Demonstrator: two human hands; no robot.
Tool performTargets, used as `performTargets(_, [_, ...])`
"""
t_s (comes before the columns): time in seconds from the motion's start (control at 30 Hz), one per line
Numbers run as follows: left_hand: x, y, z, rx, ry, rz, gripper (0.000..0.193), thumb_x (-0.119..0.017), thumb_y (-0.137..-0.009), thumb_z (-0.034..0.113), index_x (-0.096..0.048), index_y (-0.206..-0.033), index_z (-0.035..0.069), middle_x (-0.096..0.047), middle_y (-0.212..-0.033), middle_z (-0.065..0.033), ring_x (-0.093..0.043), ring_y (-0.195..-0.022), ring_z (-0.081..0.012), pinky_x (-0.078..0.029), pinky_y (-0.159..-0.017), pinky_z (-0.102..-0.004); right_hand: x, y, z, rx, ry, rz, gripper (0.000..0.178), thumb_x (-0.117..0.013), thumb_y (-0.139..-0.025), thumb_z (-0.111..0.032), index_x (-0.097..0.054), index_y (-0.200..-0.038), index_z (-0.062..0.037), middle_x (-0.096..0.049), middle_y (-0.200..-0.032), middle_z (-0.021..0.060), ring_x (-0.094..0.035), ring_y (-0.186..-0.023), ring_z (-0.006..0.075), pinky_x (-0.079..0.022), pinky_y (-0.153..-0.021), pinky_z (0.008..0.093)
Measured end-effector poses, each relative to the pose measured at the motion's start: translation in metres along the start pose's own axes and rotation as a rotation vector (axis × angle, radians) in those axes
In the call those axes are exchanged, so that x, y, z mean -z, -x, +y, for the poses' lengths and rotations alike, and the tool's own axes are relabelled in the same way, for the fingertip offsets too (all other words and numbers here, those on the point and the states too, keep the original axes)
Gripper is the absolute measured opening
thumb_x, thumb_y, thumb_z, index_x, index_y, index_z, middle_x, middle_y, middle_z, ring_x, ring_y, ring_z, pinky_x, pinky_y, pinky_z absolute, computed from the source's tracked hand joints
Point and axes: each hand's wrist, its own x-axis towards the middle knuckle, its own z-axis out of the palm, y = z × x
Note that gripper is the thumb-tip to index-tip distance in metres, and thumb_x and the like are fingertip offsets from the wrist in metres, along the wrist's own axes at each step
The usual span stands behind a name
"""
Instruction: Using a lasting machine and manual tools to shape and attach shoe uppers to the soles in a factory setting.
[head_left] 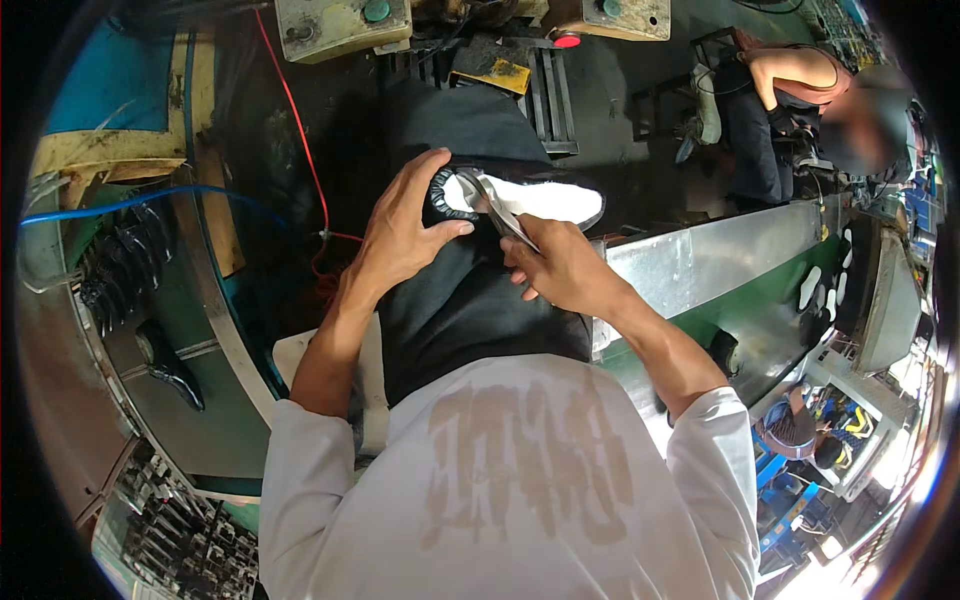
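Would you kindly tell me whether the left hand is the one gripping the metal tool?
No, the right hand grips the metal tool, while the left hand holds the shoe.

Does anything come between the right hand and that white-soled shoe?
Only the metal pliers that the right hand holds: their head lies over the white-soled shoe, near its gathered black end, which the left hand holds. Nothing else visible intervenes.
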Motion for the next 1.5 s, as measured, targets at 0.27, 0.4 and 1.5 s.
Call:
performTargets(0.27, [0.002,0.003,-0.002,0.047,0.012,-0.004,0.098,-0.094,-0.078,0.012,-0.044,-0.162,0.007,-0.052,-0.161,-0.0195,-0.052,-0.149,-0.0371,-0.043,-0.123,-0.0454,0.004,-0.002,-0.018,0.037,0.299,0.016,0.030,-0.063,-0.108,-0.016,-0.064,-0.096,0.0107,-0.069,-0.078,0.0316,-0.072,-0.079,0.0508,-0.053,-0.072,0.0563])
performTargets(0.4, [0.001,0.004,-0.005,0.062,0.012,0.000,0.100,-0.094,-0.078,0.013,-0.042,-0.163,0.007,-0.051,-0.162,-0.0195,-0.051,-0.149,-0.0373,-0.043,-0.124,-0.0456,0.005,-0.001,-0.029,0.103,0.413,0.031,0.029,-0.064,-0.107,-0.017,-0.065,-0.094,0.0097,-0.068,-0.079,0.0342,-0.069,-0.084,0.0556,-0.051,-0.074,0.0588])
performTargets(1.5, [-0.002,0.000,-0.009,0.074,0.025,0.015,0.099,-0.095,-0.077,0.012,-0.044,-0.162,0.007,-0.054,-0.160,-0.0196,-0.054,-0.148,-0.0369,-0.045,-0.122,-0.0446,0.012,-0.010,-0.033,0.005,0.472,-0.044,0.033,-0.064,-0.107,-0.019,-0.063,-0.090,0.0090,-0.068,-0.081,0.0347,-0.067,-0.086,0.0571,-0.050,-0.078,0.0611])
